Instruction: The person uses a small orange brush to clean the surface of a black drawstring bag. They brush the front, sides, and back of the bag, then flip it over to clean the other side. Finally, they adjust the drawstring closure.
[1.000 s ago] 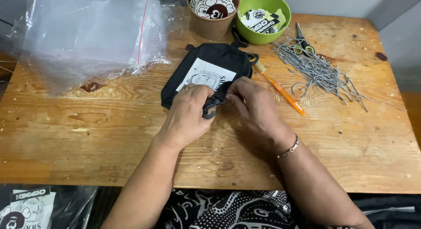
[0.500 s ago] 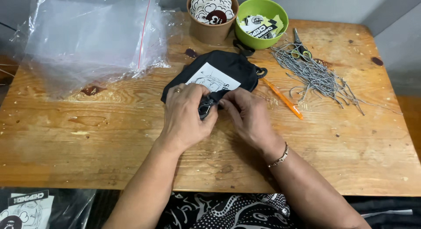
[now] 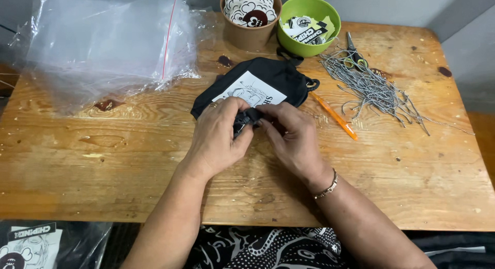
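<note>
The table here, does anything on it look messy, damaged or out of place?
Mostly the wooden table itself: dark stains blotch its top near the clear plastic bags. The ball chains lie in a loose tangle, partly over the scissors. Both hands pinch the black pouch; nothing looks spilled.

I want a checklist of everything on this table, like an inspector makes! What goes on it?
Surface: wooden table, dark stains near the bags.
Job's things: black pouch with a white printed patch, lying flat; both hands pinch its near edge.
Clutter: clear plastic bags at the back left; brown cup of round stickers; green bowl of printed labels; scissors; pile of ball chains; orange pen beside the pouch.
Grippers: left hand and right hand close together on the pouch; bracelet on the right wrist.
Cables: nothing seen.
Surroundings: grey wall behind; a bagged printed item below the table edge.
</note>
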